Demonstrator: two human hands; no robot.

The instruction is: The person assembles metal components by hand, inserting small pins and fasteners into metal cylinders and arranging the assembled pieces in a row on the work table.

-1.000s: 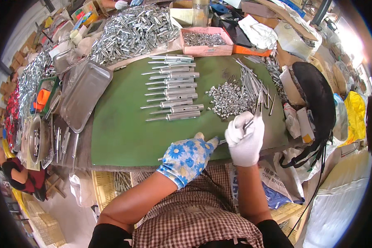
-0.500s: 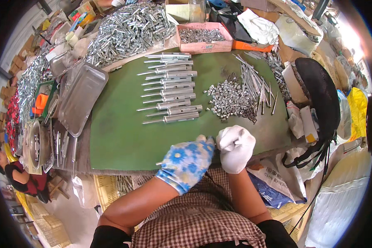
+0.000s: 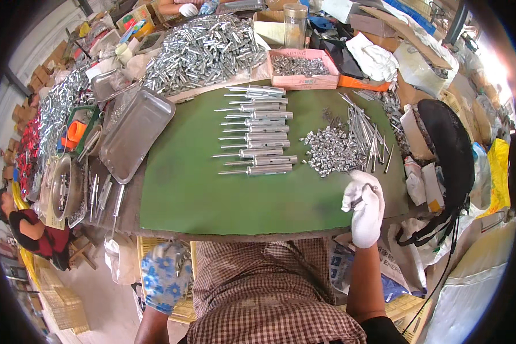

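Observation:
My right hand point(image 3: 366, 212), in a white glove, is raised over the right front of the green work mat point(image 3: 183, 200). Its fingers are curled around a small dark metal piece point(image 3: 356, 202), too small to name surely. Below the table's front edge, my left hand point(image 3: 165, 278), in a blue-flowered glove, reaches down at a yellow basket point(image 3: 184, 309). Metal parts show beside its fingers, which are mostly hidden. On the mat lies a column of metal tubes with thin rods point(image 3: 264, 137) sticking out leftward. Right of them are a heap of small silver caps point(image 3: 329, 152) and loose long rods point(image 3: 372, 132).
A big pile of metal tubes point(image 3: 206, 49) and a pink box of small parts point(image 3: 304, 80) stand at the back. A steel tray point(image 3: 137, 135) lies at left, a black bag point(image 3: 447, 143) at right. Other people are at the far side and far left.
My hands have come apart. The left has dropped below the table edge to the basket; the right has moved rightward, with a small dark piece now showing. The view has shifted slightly.

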